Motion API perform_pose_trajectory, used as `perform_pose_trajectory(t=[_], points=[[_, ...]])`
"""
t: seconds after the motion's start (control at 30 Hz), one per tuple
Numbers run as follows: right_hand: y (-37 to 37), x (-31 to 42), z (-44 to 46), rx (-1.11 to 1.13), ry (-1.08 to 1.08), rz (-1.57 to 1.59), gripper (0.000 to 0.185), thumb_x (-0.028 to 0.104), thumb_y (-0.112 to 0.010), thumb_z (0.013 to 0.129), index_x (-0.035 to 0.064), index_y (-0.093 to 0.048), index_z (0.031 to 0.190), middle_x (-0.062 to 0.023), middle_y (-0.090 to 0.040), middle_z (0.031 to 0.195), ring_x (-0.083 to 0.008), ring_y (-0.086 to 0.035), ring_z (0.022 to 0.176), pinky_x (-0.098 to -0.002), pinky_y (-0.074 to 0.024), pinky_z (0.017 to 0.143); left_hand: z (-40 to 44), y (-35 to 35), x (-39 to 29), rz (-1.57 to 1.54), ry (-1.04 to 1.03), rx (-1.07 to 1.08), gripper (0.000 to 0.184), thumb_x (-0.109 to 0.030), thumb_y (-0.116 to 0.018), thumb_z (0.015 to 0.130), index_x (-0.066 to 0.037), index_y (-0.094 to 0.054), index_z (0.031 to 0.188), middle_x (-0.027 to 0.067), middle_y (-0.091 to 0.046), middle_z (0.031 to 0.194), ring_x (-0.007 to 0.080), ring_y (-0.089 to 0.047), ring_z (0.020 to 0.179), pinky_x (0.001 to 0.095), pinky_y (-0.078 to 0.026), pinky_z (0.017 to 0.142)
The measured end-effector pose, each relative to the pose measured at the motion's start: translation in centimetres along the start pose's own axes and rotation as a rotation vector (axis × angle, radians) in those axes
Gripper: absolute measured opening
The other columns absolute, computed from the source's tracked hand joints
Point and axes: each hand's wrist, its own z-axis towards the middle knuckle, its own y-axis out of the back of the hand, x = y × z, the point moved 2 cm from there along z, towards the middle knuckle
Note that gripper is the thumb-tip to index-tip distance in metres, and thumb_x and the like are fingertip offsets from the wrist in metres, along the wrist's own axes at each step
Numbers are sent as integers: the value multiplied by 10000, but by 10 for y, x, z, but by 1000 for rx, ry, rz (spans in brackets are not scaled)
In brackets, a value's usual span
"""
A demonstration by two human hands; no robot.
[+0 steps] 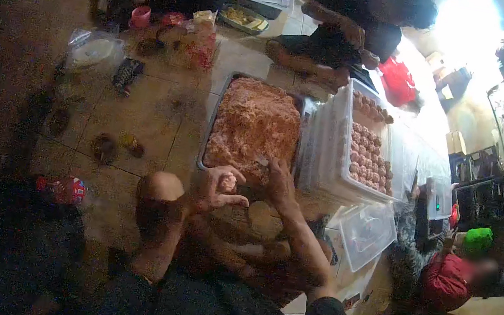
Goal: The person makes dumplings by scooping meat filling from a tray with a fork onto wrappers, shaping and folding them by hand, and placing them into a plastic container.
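A deep metal tray (208,140) in front of me is heaped with a pinkish-brown minced mixture (257,115). My left hand (210,192) is at the tray's near edge, palm up, its fingers curled around a small lump of the mixture (228,183). Over the near right corner of the tray, my right hand (282,185) reaches down with its fingertips at the mixture. Something small and pale shows by those fingertips, too blurred to name. Right of the tray, a stack of clear plastic boxes (326,149) holds rows of round balls (368,153) in its top box.
A clear plastic lid or box (366,235) lies right of my arm. A red-blue packet (62,188) is on the tiled floor at left. Other people sit across from me, near a tray of yellowish pieces (244,19). Another person (448,281) in red is at right.
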Motion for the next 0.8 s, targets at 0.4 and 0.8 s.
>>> perform_pose_trajectory(t=[0.4, 0.8], points=[[109, 137, -7, 271, -160, 291, 111, 37, -661, 868, 2, -645, 973, -195, -664, 875, -358, -670, 815, -402, -526, 735, 15, -19, 58, -342, 62, 13, 262, -272, -785, 828, -68, -663, 938, 62, -705, 916, 188, -669, 807, 335, -552, 790], [21, 80, -49, -37, -515, 945, 163, 115, -617, 990, -10, -615, 1094, -49, -672, 935, -80, -584, 759, -275, -510, 693, 31, -15, -37, 413, -154, -34, 390, -105, -608, 957, -85, -517, 1336, 87, -699, 942, 210, -701, 815, 375, -571, 721]])
